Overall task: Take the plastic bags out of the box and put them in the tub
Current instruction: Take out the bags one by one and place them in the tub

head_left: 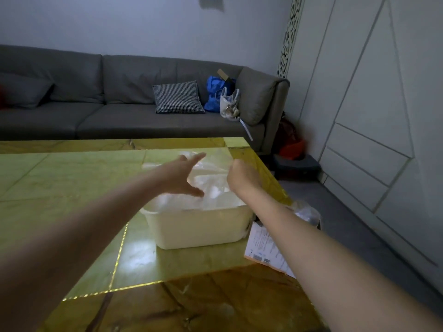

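A cream plastic tub (199, 227) stands on the yellow-green table near its right edge. A heap of clear plastic bags (213, 180) fills the tub and rises above its rim. My left hand (183, 176) is spread flat, fingers straight, over the left side of the heap. My right hand (241, 174) is curled at the heap's right side and pinches the edge of a clear plastic bag. The box (266, 248) sits just beyond the table's right edge, its printed flap showing under my right forearm, with more clear plastic (308, 213) bulging from it.
The glossy table (72, 188) has a dark marble border at the front and right. Behind it runs a grey sofa (119, 99) with a checked cushion (177, 97), a blue bag (215, 92) and a white handbag (229, 103). Grey floor lies to the right.
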